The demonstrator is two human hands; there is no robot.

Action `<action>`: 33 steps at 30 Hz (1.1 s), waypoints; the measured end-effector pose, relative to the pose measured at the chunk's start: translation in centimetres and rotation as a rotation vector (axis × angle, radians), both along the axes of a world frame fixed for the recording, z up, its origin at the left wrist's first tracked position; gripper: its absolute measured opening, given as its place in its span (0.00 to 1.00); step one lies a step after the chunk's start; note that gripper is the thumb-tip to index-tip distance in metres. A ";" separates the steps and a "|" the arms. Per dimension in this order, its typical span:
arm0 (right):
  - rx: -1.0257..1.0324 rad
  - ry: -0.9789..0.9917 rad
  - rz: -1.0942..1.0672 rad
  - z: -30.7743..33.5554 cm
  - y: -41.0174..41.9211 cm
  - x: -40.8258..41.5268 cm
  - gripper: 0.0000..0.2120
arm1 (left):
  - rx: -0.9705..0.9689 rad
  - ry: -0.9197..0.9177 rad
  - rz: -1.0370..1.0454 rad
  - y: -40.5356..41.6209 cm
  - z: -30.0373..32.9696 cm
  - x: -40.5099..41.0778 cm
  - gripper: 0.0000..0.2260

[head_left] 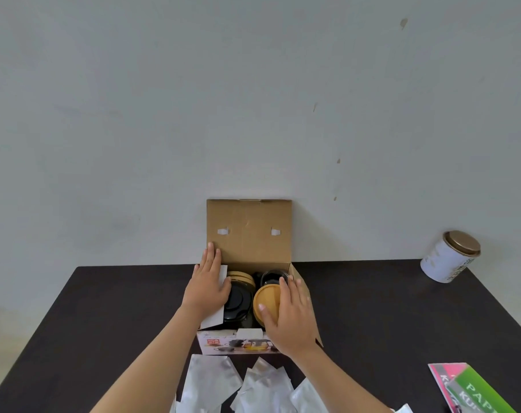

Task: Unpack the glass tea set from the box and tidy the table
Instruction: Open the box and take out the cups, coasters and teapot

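Inside the box (298,278), the right hand (292,317) covers part of the bamboo lid (266,301). Below the box, the white wrappers (211,380) are cut off by the bottom edge.
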State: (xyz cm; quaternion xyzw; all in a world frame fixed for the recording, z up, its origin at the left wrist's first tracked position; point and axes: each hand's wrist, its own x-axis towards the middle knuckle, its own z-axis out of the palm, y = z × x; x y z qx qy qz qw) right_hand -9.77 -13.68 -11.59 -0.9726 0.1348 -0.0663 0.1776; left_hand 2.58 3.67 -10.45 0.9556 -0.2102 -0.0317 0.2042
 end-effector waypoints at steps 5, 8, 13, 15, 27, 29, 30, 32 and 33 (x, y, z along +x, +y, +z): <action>-0.010 -0.014 -0.016 -0.1 0.1 0.0 0.36 | 0.106 -0.065 -0.123 -0.3 1.3 -0.2 0.27; -0.019 -0.015 -0.018 -0.2 0.1 0.0 0.37 | 0.163 -0.016 -0.171 -0.7 2.6 -0.6 0.28; -0.003 -0.028 -0.005 -0.9 -0.1 0.3 0.40 | 0.261 -0.017 -0.184 -0.4 4.8 -0.8 0.35; 0.009 -0.037 -0.003 -0.9 -0.1 0.3 0.42 | 0.319 -0.031 -0.162 -0.2 6.0 -1.3 0.32; -0.005 0.159 0.117 2.6 -0.6 -0.4 0.42 | 0.665 -0.131 0.000 0.6 3.6 -3.7 0.38; 0.023 0.207 0.138 2.7 -0.8 -0.1 0.45 | 0.668 -0.072 0.038 1.1 3.0 -3.8 0.38; 0.022 0.224 0.152 2.8 -0.8 0.1 0.46 | 0.648 -0.025 0.052 1.4 2.5 -4.1 0.39; 0.003 0.239 0.179 3.0 -0.9 0.6 0.48 | 0.560 0.037 0.069 1.9 1.7 -4.5 0.40; -0.006 0.240 0.195 3.1 -0.9 0.9 0.48 | 0.511 0.046 0.071 2.1 1.4 -4.7 0.43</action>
